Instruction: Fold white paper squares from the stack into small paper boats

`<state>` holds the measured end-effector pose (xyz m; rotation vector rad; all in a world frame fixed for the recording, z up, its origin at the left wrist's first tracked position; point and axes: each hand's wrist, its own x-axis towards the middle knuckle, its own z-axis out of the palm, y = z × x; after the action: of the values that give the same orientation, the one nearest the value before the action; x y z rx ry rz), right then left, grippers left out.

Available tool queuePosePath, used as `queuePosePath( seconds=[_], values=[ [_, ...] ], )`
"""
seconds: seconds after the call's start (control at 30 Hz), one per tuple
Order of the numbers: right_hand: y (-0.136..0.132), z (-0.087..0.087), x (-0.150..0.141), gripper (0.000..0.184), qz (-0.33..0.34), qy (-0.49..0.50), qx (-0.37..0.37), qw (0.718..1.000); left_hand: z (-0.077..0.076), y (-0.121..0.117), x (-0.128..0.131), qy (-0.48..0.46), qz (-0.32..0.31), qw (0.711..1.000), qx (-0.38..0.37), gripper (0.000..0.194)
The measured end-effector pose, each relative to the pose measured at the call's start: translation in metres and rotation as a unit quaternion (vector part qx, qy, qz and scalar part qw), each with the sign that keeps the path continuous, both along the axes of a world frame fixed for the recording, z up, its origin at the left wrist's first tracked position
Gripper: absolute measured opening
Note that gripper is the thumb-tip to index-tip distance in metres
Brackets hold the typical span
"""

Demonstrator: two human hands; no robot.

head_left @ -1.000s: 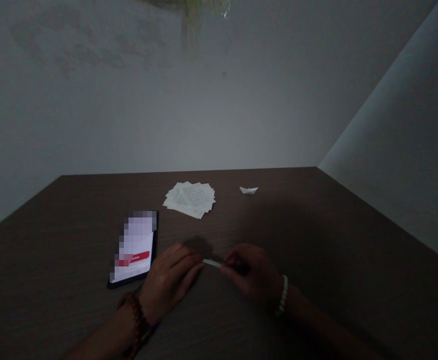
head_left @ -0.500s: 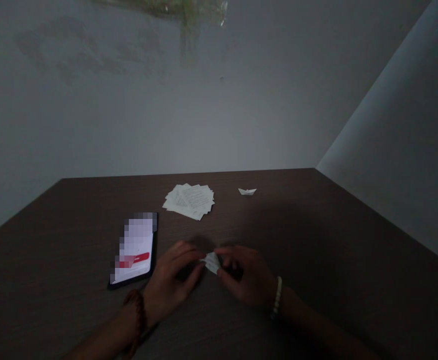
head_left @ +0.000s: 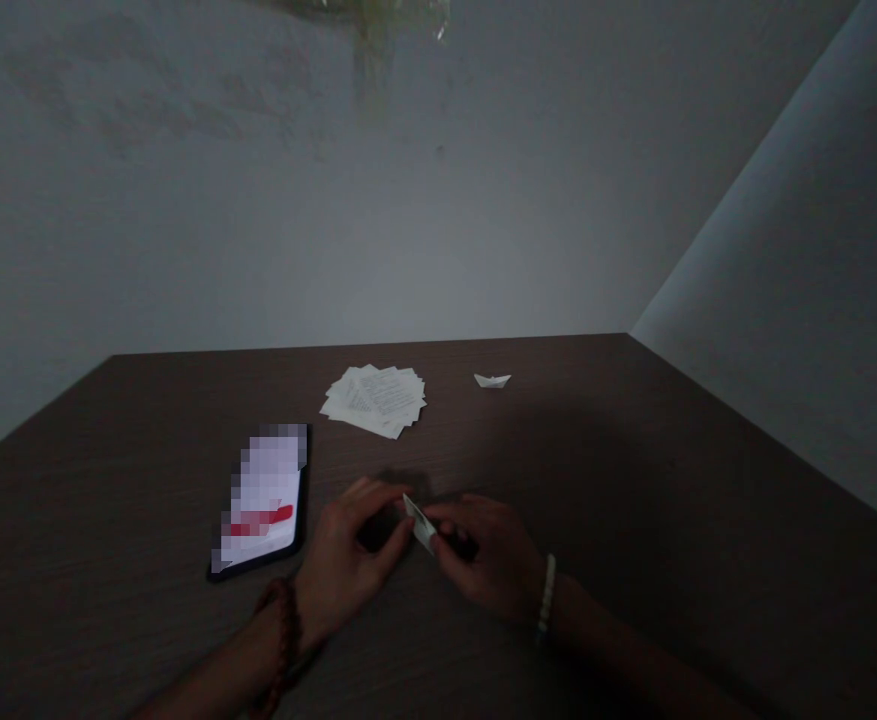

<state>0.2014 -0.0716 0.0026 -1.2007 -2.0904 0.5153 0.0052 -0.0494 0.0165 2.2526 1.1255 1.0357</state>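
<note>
A small folded piece of paper (head_left: 421, 527) is held between my two hands, just above the dark table. My left hand (head_left: 355, 545), with a brown bead bracelet at the wrist, pinches its left edge between thumb and fingers. From the other side my right hand (head_left: 487, 552), wearing a pale bead bracelet, grips the paper's right edge with thumb and forefinger. The paper now stands tilted, a narrow face toward me. Fingertips cover parts of its edges, so its full shape is hidden.
A phone (head_left: 262, 505) with a lit, partly blurred screen lies left of my left hand. Farther back sit a fanned pile of printed paper pieces (head_left: 378, 400) and a small paper boat (head_left: 493, 381). The wooden table (head_left: 633, 480) meets a stained grey wall (head_left: 483, 220).
The folded paper has turned from a broad, flatter face to a narrower, more upright one. My fingers have shifted slightly around it. The whole view has moved a little.
</note>
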Motion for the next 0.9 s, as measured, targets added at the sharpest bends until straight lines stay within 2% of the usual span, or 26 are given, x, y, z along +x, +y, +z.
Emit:
queuePosePath(
  seconds=[0.17, 0.33, 0.43, 0.7, 0.9],
  values=[
    [0.001, -0.004, -0.001, 0.014, -0.025, 0.008, 0.011, 1.0, -0.003, -0.001, 0.001, -0.002, -0.047, 0.997, 0.054, 0.023],
    [0.001, -0.006, -0.002, 0.02, -0.026, 0.019, 0.021, 0.999, -0.007, -0.003, 0.002, 0.019, -0.051, 0.995, 0.082, 0.029],
    [0.002, -0.008, -0.002, 0.021, -0.03, 0.025, 0.012, 0.999, -0.01, -0.003, 0.001, 0.037, -0.054, 0.995, 0.075, 0.033],
    [0.003, -0.012, 0.003, 0.017, -0.053, 0.033, 0.012, 0.998, -0.011, -0.002, 0.001, 0.038, -0.061, 0.995, 0.064, 0.024],
    [0.005, -0.006, 0.009, 0.018, -0.011, 0.015, 0.037, 0.999, -0.01, -0.004, 0.0, 0.051, -0.086, 0.991, 0.09, 0.028]
  ],
)
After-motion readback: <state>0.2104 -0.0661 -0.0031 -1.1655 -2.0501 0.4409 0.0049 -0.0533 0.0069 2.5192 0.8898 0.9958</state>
